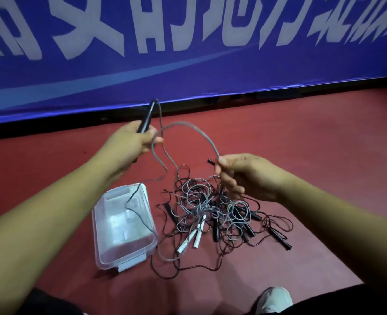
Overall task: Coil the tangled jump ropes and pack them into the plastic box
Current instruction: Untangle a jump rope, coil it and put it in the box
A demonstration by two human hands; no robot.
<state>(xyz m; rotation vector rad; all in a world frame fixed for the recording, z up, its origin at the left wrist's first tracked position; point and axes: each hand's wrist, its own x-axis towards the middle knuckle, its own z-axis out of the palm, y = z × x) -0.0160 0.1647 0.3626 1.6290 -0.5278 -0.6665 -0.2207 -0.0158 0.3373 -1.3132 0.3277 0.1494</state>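
Above the clear, rectangular plastic box [96,226], your left hand [132,143] curls its fingers round a slim black handle [146,119] and a loop of thin grey cord [188,124]. The cord arches to your right hand [244,176], whose thumb and fingers pinch it. Right of the box, on the red floor [312,144], lie the tangled jump ropes [210,210]: wiry loops and tubular black and white handles.

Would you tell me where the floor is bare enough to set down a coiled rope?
Bare red floor lies left of the plastic box, and right of the rope tangle up to the blue banner. Crowded: the box's right side, where the tangle's white handles lie close.
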